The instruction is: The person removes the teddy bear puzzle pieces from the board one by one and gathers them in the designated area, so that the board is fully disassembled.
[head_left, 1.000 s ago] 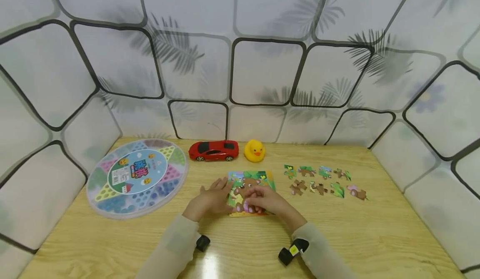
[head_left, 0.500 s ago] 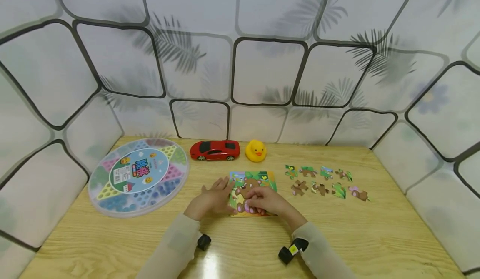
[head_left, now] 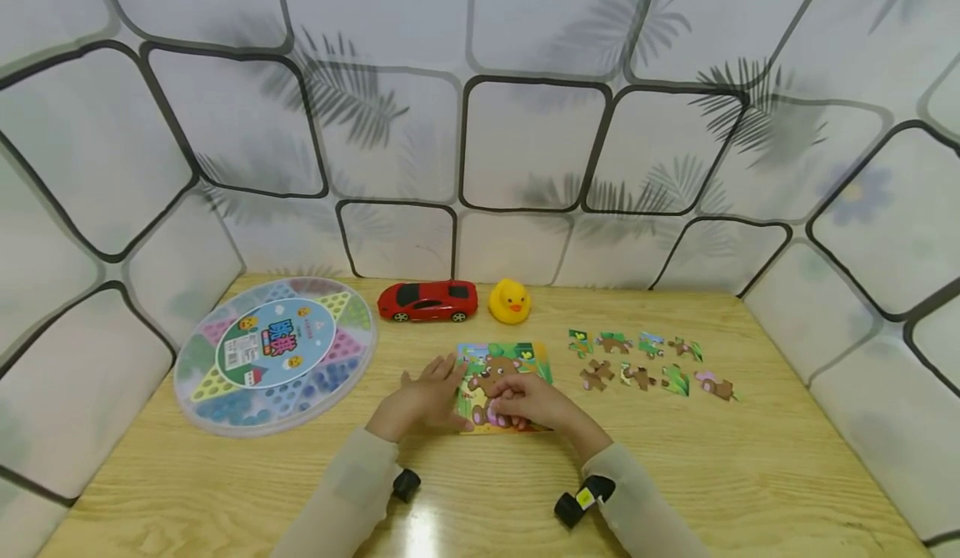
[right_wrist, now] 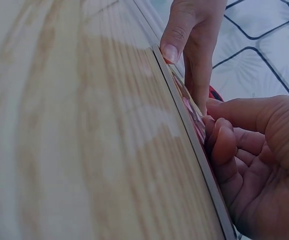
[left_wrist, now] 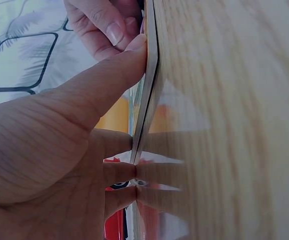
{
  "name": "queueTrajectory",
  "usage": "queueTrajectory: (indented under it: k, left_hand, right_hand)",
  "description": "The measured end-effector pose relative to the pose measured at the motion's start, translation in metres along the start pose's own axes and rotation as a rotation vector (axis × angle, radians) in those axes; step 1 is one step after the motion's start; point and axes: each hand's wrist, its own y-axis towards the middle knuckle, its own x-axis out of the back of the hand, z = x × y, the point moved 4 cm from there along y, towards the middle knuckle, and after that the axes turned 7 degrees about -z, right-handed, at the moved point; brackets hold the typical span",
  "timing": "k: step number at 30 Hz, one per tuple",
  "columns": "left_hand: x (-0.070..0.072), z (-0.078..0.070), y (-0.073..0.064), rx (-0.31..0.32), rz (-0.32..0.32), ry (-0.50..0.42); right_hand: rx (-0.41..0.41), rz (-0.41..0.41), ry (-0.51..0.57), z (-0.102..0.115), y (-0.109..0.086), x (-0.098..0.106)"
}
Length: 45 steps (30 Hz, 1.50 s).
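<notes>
Wooden desk point(head_left: 750, 475), enclosed by white panels point(head_left: 525, 141) printed with black rounded outlines and grey palm-leaf shapes. Round clear-lidded Chinese checkers set point(head_left: 274, 353) lies flat near the left edge, coloured triangular sectors visible around a blue centre label. Red toy sports car point(head_left: 427, 300) sits at the far edge, side-on. Yellow rubber duck point(head_left: 509, 301) just beside the car, on its right, apart from it, beak toward the near edge.
</notes>
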Motion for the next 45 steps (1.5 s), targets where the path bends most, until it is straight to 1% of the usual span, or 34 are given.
queueTrajectory:
  k: [5, 7, 15, 20, 28, 37, 45]
  left_hand:
    - [0.000, 0.001, 0.000, 0.002, -0.003, -0.007]
    - [0.000, 0.000, 0.000, 0.001, -0.005, -0.008]
    - [0.002, -0.002, -0.001, -0.008, -0.014, -0.009]
    - [0.003, -0.002, -0.002, -0.006, -0.013, -0.014]
    - [0.001, -0.004, 0.000, -0.010, 0.001, 0.005]
    - [0.002, -0.003, -0.002, 0.005, 0.004, 0.014]
    - [0.003, -0.004, -0.004, -0.014, -0.005, 0.029]
  right_hand:
    - [-0.002, -0.005, 0.029, -0.003, 0.002, 0.000]
    - [-0.016, -0.018, 0.040, -0.008, 0.004, 0.001]
    - [-0.099, -0.141, 0.126, -0.007, 0.005, 0.001]
    - [-0.137, -0.177, 0.152, -0.008, 0.005, 0.001]
    - [-0.157, -0.204, 0.099, -0.010, 0.006, 0.002]
    - [-0.155, -0.201, 0.118, -0.007, 0.005, 0.003]
    - [-0.137, -0.181, 0.149, -0.011, 0.005, 0.012]
